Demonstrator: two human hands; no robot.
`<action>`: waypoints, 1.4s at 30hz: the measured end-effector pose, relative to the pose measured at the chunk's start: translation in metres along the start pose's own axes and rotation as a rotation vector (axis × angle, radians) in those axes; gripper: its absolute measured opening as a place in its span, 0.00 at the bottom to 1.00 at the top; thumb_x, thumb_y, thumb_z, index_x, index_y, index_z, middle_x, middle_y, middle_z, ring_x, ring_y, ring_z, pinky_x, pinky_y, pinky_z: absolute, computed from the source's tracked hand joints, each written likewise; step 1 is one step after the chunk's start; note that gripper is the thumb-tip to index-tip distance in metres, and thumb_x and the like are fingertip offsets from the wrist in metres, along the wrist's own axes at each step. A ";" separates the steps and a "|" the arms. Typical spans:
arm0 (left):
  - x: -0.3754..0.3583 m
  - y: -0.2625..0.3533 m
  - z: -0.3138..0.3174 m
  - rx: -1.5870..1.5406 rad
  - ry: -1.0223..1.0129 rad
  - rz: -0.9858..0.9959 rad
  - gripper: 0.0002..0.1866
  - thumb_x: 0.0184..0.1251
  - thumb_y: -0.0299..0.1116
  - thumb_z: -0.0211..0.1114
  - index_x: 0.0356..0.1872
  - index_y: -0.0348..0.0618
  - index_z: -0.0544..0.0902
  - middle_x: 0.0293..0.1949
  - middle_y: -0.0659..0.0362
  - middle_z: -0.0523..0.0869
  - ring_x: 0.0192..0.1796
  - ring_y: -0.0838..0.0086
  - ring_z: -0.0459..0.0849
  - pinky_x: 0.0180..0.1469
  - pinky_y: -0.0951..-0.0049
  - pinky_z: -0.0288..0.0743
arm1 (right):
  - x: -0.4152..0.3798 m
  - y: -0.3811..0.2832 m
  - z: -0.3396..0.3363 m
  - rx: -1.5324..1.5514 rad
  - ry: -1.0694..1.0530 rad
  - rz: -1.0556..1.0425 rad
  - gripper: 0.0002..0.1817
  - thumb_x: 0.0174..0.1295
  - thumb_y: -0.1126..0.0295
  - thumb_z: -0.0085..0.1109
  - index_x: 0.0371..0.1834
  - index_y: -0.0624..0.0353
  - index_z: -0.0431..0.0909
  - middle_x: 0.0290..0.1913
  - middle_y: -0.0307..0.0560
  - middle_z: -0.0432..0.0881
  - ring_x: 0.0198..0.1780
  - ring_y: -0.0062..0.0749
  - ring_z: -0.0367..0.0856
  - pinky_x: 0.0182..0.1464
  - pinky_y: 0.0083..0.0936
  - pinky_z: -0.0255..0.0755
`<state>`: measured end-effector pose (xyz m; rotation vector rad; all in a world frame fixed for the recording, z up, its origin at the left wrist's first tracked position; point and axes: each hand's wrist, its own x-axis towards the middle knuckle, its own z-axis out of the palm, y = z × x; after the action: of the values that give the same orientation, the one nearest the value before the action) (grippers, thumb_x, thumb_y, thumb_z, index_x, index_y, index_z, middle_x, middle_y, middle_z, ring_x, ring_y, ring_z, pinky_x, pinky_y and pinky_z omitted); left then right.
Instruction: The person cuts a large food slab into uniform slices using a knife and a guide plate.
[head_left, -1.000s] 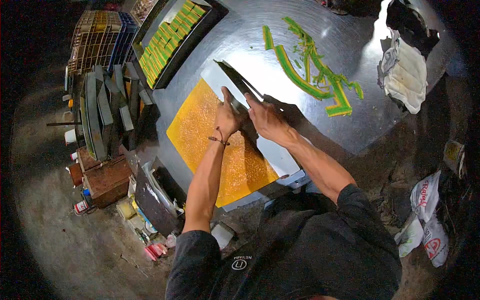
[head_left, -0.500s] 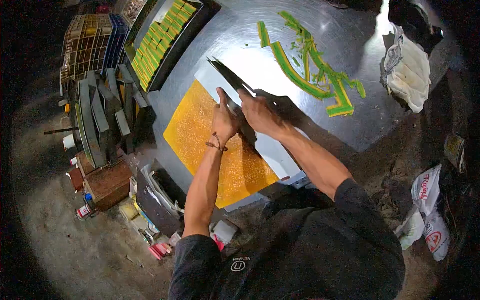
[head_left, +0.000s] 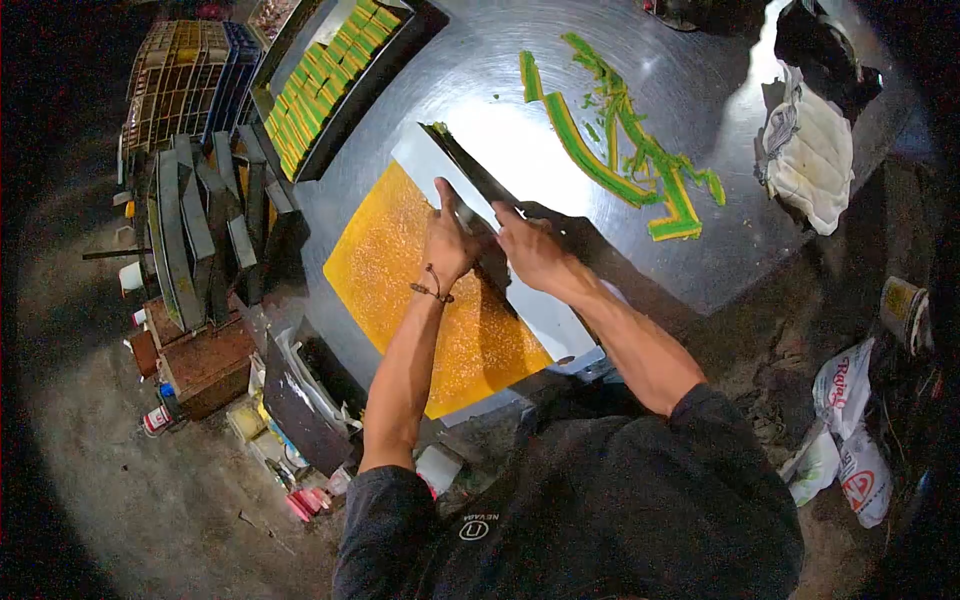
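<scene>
A flat yellow sheet of cake with pale speckles (head_left: 385, 250) lies on the metal table. Along its right edge rests a wide, pale metal straightedge (head_left: 550, 325). My left hand (head_left: 450, 245) presses down on this straightedge with the thumb stretched along it and the other fingers partly hidden. In my right hand (head_left: 537, 257) is a long dark-bladed knife (head_left: 470, 165), its blade running along the straightedge's right side. The knife's handle is mostly covered by my fingers. Green and yellow trimmed strips (head_left: 585, 140) lie beyond on the table.
A tray (head_left: 345, 130) of green-and-yellow cut pieces stands at the upper left. Beside it are several metal bars (head_left: 205, 220) and plastic crates (head_left: 185, 80). A folded white cloth (head_left: 812, 150) lies at the table's right edge. Plastic bags (head_left: 850, 430) sit lower right.
My right hand has drawn the knife back towards my body along the straightedge. My left hand stays in nearly the same place on the straightedge.
</scene>
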<state>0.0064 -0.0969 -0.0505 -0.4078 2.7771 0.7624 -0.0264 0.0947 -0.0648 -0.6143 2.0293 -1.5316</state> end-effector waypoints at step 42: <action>0.000 0.007 -0.004 0.071 0.002 -0.004 0.74 0.38 0.49 0.87 0.78 0.34 0.38 0.37 0.38 0.85 0.39 0.48 0.87 0.43 0.57 0.83 | -0.147 -0.016 -0.048 0.031 -0.005 0.079 0.25 0.71 0.71 0.49 0.70 0.64 0.65 0.27 0.68 0.77 0.29 0.65 0.79 0.33 0.49 0.70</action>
<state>0.0036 -0.0937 -0.0436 -0.4007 2.7944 0.6609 0.0553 0.2193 -0.0192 -0.5190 1.9981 -1.5108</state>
